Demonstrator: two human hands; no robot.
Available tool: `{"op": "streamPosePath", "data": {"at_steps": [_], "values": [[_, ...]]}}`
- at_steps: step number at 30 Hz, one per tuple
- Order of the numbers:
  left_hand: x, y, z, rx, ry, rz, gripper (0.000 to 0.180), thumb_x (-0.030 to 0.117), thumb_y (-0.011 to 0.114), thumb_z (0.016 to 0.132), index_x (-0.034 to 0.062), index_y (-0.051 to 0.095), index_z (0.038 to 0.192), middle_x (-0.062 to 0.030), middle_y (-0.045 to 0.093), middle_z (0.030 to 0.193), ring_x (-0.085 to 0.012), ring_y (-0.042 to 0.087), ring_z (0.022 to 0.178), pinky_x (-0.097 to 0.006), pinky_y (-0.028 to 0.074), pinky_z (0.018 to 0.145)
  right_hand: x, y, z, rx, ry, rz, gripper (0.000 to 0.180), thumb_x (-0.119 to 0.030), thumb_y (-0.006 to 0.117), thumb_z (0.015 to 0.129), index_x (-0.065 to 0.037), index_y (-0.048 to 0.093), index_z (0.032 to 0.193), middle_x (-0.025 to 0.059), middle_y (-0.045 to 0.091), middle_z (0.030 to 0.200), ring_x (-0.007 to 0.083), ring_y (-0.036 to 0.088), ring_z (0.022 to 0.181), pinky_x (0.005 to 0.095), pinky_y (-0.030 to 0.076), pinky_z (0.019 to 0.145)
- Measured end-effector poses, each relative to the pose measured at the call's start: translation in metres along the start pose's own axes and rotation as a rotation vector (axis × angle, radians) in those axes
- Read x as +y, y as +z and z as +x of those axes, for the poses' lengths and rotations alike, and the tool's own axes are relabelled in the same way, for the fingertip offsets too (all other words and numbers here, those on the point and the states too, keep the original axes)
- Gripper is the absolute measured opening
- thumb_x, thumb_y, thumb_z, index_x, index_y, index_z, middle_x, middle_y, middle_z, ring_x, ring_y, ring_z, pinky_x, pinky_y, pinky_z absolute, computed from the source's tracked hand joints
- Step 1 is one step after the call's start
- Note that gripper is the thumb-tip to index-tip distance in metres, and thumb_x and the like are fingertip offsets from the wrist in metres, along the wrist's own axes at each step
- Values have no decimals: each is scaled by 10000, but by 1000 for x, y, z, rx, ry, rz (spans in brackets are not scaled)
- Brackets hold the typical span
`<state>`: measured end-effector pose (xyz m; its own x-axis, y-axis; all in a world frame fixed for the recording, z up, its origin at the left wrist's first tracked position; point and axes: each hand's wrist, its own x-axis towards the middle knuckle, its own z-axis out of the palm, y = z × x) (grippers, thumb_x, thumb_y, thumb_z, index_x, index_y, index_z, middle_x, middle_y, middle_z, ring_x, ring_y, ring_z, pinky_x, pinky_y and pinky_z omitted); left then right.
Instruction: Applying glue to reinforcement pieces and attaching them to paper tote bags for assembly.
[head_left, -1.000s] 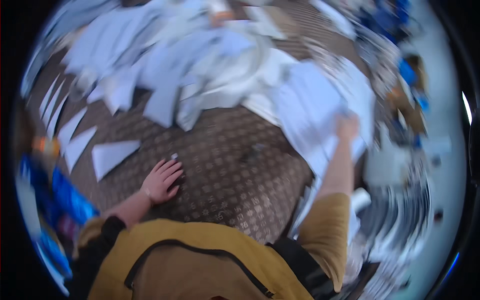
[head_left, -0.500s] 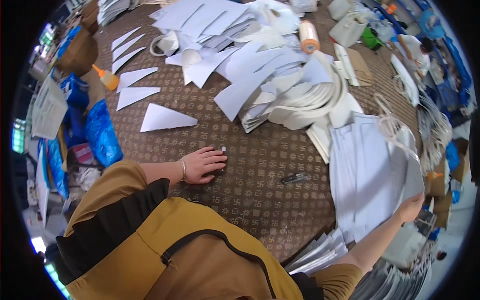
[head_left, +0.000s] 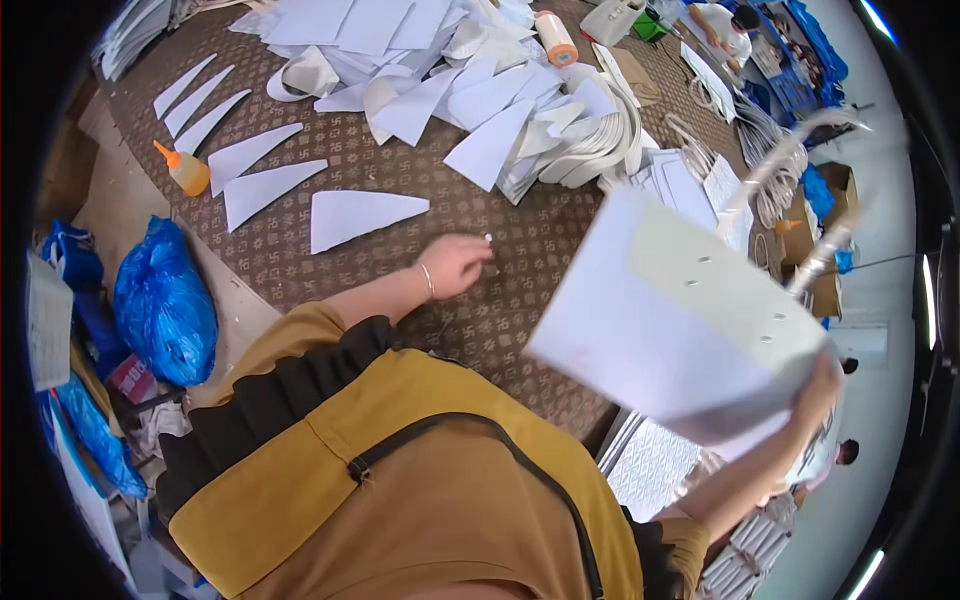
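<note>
My right hand (head_left: 818,392) grips the lower right edge of a white bag panel (head_left: 640,320), which is raised and tilted above the table's right side. The panel has small metal eyelets, and pale handle straps blurred by motion stretch off its far edge. Over the patterned brown tabletop (head_left: 400,285), my left hand (head_left: 458,268) has its fingers curled together. A tiny white thing (head_left: 488,238) shows at its fingertips, too small to name. Just beyond the left hand lies a white tapered piece (head_left: 365,218), with several similar pieces (head_left: 270,190) further left.
Heaped white cut pieces (head_left: 400,60) and curved strips (head_left: 590,140) cover the far side. A glue bottle (head_left: 185,172) stands at the left, a thread cone (head_left: 555,38) at the back. A blue plastic bag (head_left: 165,300) sits off the left edge. A person (head_left: 725,30) is at the far right.
My right hand has lifted the bag panel from the stack and swung it inward over the table. My left hand, flat before, has curled its fingers. The view has shifted.
</note>
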<state>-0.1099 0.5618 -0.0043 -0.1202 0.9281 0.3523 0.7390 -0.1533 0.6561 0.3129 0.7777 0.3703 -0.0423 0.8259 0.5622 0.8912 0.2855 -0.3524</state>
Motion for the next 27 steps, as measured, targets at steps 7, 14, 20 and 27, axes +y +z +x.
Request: {"op": "streamPosePath", "data": {"at_steps": [7,14,20,27], "values": [[-82,-125,-37,8,-615,682,241,114,548,747,101,633,972,-102,617,1004,-277,567,989,-416,446,839,25,199,-158,-416,88,-167,494,-273,590,803,-60,490,1238,223,582,1110,360,556,1016,429,431,868],[-105,-171,-38,-435,-754,501,240,219,586,764,121,632,978,-100,619,1007,-267,580,984,-431,438,840,-113,272,-379,-533,-218,-244,600,-398,565,825,-118,398,1328,147,371,1378,306,323,1284,554,231,1023],[-127,-139,7,-184,-475,250,302,305,605,772,79,624,973,-124,622,1027,-299,578,980,-424,450,835,-133,263,-406,-557,-84,-195,574,-415,524,843,-152,393,1337,131,312,1422,298,265,1320,566,182,1040],[-177,-36,112,63,-586,217,342,283,602,775,33,614,1007,-172,634,953,-327,591,926,-409,474,799,-165,262,-439,-540,-87,-259,565,-380,531,842,-157,389,1340,131,307,1421,304,261,1318,560,193,1034]]}}
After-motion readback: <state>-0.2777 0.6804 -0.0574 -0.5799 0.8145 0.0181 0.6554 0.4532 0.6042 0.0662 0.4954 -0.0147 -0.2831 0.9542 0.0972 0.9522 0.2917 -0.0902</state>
